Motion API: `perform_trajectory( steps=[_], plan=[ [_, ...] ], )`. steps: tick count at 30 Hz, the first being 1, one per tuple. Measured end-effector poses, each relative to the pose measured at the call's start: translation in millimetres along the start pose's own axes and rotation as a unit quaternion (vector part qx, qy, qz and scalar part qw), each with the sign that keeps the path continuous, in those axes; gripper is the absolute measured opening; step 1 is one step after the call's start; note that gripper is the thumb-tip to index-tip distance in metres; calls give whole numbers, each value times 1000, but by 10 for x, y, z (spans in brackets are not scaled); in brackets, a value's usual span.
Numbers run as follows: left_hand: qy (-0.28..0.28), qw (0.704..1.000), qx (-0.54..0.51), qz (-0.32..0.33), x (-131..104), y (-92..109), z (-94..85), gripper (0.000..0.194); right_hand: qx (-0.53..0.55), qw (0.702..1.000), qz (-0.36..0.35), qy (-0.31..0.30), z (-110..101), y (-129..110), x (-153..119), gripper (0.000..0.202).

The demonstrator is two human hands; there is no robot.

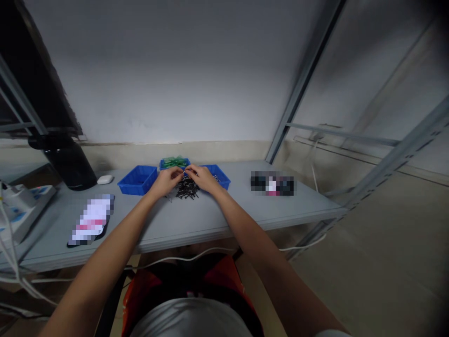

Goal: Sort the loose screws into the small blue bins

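My left hand [166, 182] and my right hand [203, 178] meet over the grey table, fingertips pinched together. A small pale thing shows between them, too small to name. Right below lies a loose pile of dark screws [188, 190]. Close to my left hand stands a blue bin [130, 188] with a few dark bits inside. Another blue bin [224, 181] sits beside my right hand, which partly covers it and its small contents. Behind both hands, a third blue bin holds green plastic-looking pieces [174, 162].
A phone [91, 219], a white earphone case [105, 179], a black bottle [70, 164] and a power strip [26, 210] occupy the table's left side. A blurred dark item [272, 183] lies on the right. Metal shelf posts [305, 79] rise at the right end.
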State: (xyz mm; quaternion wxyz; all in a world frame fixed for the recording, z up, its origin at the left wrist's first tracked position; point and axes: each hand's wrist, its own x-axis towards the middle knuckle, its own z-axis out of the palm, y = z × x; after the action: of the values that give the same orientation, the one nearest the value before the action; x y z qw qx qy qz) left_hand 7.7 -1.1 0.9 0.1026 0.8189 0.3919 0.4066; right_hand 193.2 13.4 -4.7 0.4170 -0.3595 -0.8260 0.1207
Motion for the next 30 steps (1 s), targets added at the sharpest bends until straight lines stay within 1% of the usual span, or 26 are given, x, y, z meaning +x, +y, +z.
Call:
perform_trajectory(
  steps=[16,23,30],
  plan=[
    [0,1000,3,-1,0,8,-4,18,10,1000,5,-2,-11,-20,-5,17],
    [26,999,-17,-13,11,35,-15,20,12,1000,0,13,-9,-27,-8,17],
    [30,1000,-10,1,12,20,-16,20,-2,1000,3,-6,-8,-11,-15,19]
  ],
)
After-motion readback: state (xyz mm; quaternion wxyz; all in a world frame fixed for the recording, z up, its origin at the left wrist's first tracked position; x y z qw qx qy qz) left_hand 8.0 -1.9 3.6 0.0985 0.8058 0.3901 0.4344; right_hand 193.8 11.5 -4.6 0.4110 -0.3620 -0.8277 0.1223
